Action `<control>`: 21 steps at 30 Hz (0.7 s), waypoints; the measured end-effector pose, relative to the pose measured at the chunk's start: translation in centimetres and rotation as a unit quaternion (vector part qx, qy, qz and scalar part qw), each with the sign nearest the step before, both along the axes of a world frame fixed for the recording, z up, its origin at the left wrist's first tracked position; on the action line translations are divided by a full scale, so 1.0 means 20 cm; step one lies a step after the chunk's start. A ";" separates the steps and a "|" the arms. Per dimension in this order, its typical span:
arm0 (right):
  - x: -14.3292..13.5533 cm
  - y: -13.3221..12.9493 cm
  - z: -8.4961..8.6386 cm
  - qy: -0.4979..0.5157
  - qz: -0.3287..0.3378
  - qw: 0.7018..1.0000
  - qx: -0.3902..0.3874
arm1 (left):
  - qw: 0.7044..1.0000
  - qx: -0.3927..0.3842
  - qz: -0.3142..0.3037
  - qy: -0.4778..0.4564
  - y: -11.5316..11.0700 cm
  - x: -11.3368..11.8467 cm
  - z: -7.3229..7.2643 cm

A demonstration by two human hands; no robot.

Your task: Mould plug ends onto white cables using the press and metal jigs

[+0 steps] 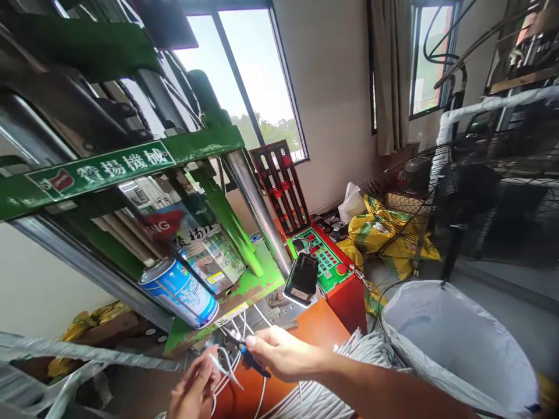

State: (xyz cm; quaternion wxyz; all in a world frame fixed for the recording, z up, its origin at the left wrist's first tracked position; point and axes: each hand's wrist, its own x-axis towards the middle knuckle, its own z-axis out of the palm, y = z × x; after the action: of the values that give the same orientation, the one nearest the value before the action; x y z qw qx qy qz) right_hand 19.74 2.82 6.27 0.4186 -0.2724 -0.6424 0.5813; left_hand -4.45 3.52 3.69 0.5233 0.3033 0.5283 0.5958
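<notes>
My right hand (279,352) is closed around blue-handled pliers (251,358), whose jaws point up and left toward the metal plate of the green press. Lower left of it, my left hand (196,381) has its fingers pinched by the white cables (227,366); the small part at its fingertips is too blurred to make out. Several white cables run from the press's metal plate down over the orange surface (321,326). A thick bundle of white cables (305,401) lies below my right forearm.
A green press (209,145) stands ahead, with a blue spray can (181,294) on it. Right of it are a black lamp-like box (302,278) and a red control box (347,299). A white-lined bin (458,343) stands at right, before yellow bags (371,230).
</notes>
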 end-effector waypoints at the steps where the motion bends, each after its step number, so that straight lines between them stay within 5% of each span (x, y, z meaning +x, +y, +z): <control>1: -0.02 0.01 0.00 -0.028 -0.012 0.999 0.014 | 1.000 -0.002 -0.003 -0.006 0.02 0.01 -0.04; 7: -0.05 0.01 -0.09 -0.155 -0.169 0.970 0.076 | 0.997 0.060 -0.018 -0.040 -0.03 0.16 -0.13; 13: -0.06 0.00 -0.21 -0.337 -0.215 0.885 0.240 | 0.994 0.087 -0.063 0.022 -0.07 0.18 -0.16; 21: -0.08 0.00 -0.24 -0.408 -0.239 0.814 0.338 | 0.980 0.112 -0.065 0.152 -0.12 0.15 -0.16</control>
State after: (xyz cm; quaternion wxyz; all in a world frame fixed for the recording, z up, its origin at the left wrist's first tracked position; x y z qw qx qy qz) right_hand 18.16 2.74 1.42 0.3093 -0.4706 -0.8251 0.0447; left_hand -1.43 1.18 0.40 0.4366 0.4808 0.5110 0.5631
